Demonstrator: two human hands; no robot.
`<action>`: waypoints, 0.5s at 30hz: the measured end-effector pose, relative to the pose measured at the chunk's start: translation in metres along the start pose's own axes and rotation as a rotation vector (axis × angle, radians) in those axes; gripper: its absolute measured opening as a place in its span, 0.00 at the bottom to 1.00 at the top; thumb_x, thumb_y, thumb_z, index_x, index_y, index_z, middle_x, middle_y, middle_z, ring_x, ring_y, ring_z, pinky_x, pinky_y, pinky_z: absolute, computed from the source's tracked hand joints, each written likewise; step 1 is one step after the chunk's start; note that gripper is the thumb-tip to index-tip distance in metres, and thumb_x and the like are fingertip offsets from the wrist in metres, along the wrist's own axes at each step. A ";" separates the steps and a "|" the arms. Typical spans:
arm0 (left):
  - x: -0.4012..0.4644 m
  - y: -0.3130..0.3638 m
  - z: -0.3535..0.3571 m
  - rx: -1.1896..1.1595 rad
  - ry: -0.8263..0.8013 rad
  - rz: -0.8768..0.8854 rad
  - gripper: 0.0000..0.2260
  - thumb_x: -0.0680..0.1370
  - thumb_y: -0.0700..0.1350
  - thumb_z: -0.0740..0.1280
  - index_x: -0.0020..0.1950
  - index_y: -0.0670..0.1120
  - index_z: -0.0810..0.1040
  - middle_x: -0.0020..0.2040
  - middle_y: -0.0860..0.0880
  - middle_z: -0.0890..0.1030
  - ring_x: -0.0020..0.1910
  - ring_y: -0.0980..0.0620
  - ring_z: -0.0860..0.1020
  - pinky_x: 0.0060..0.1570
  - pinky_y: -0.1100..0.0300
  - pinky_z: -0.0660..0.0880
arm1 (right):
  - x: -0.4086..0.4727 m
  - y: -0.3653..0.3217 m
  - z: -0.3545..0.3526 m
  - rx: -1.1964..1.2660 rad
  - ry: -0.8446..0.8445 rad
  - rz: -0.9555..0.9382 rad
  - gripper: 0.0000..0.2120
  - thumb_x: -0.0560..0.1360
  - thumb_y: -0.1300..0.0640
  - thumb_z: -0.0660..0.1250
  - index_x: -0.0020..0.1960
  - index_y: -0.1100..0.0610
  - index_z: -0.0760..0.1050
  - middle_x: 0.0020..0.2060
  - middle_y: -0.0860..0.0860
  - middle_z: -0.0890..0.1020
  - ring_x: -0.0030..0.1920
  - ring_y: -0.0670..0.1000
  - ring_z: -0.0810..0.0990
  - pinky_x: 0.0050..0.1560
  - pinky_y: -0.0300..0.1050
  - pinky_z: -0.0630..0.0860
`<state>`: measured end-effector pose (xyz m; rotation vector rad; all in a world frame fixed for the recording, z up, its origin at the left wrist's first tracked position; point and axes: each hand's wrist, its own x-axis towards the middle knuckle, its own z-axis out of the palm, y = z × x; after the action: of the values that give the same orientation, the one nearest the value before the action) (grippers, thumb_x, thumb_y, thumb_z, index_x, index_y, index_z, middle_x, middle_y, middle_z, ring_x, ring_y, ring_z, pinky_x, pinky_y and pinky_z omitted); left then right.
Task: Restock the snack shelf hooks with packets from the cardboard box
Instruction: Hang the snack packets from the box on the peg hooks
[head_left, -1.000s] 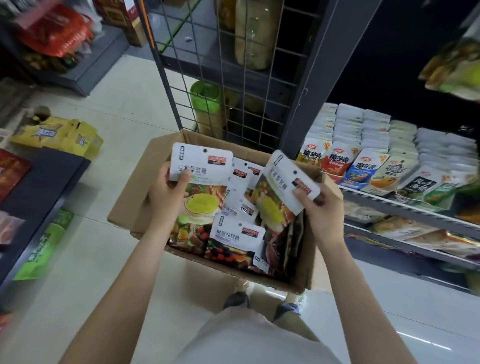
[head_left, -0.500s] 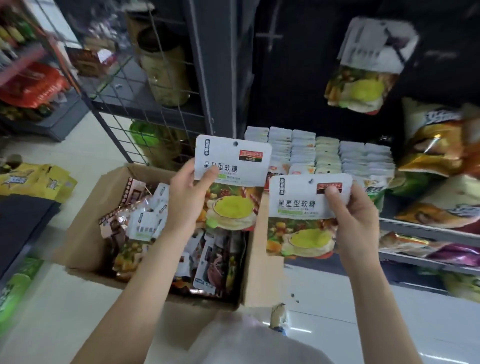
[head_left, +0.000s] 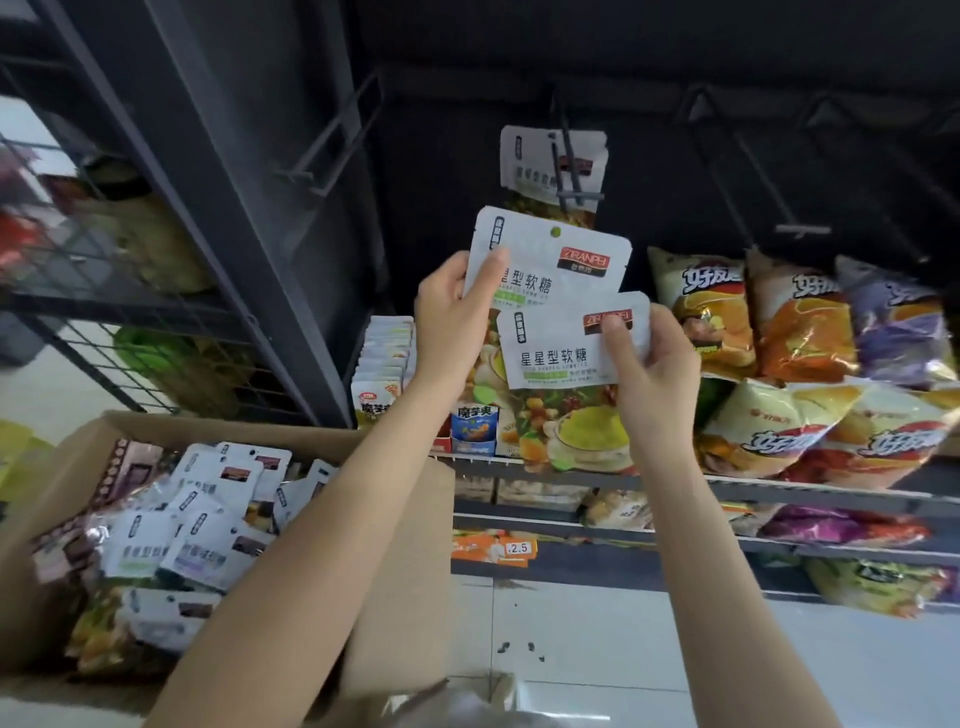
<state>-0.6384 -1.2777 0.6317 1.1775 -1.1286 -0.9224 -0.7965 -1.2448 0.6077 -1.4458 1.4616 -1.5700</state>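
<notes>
Head view: 1 packet (head_left: 545, 270) per hands (head_left: 457, 312).

Cardboard box (head_left: 395, 571) of packets (head_left: 208, 535) lower left; hook (head_left: 569, 166) with one hung packet (head_left: 530, 171) above shelf (head_left: 779, 493) at right

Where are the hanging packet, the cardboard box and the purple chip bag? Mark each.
hanging packet (head_left: 530, 171): head view, white top panel.
cardboard box (head_left: 400, 561): head view, right wall.
purple chip bag (head_left: 898, 327): head view, front face.
</notes>
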 end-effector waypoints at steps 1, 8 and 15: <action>0.007 0.002 0.005 -0.003 0.021 0.006 0.14 0.77 0.54 0.67 0.45 0.44 0.80 0.46 0.40 0.83 0.49 0.41 0.81 0.52 0.39 0.77 | 0.007 0.000 0.000 0.000 0.004 -0.006 0.05 0.79 0.56 0.65 0.46 0.46 0.73 0.40 0.45 0.81 0.41 0.45 0.79 0.42 0.49 0.77; 0.039 0.001 0.019 0.110 0.076 0.018 0.28 0.71 0.61 0.67 0.39 0.33 0.74 0.35 0.35 0.77 0.34 0.48 0.73 0.36 0.52 0.69 | 0.038 0.008 0.001 -0.004 -0.018 -0.011 0.02 0.79 0.57 0.65 0.48 0.51 0.74 0.40 0.42 0.80 0.39 0.37 0.78 0.41 0.41 0.76; 0.044 -0.002 0.021 0.193 0.043 0.069 0.24 0.76 0.55 0.67 0.36 0.33 0.73 0.36 0.33 0.78 0.32 0.48 0.72 0.34 0.56 0.65 | 0.040 0.010 -0.001 0.032 -0.009 0.013 0.08 0.79 0.58 0.65 0.44 0.46 0.73 0.39 0.42 0.80 0.38 0.37 0.78 0.40 0.38 0.76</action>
<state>-0.6491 -1.3243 0.6376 1.2997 -1.2368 -0.7442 -0.8112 -1.2825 0.6119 -1.4207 1.4321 -1.5694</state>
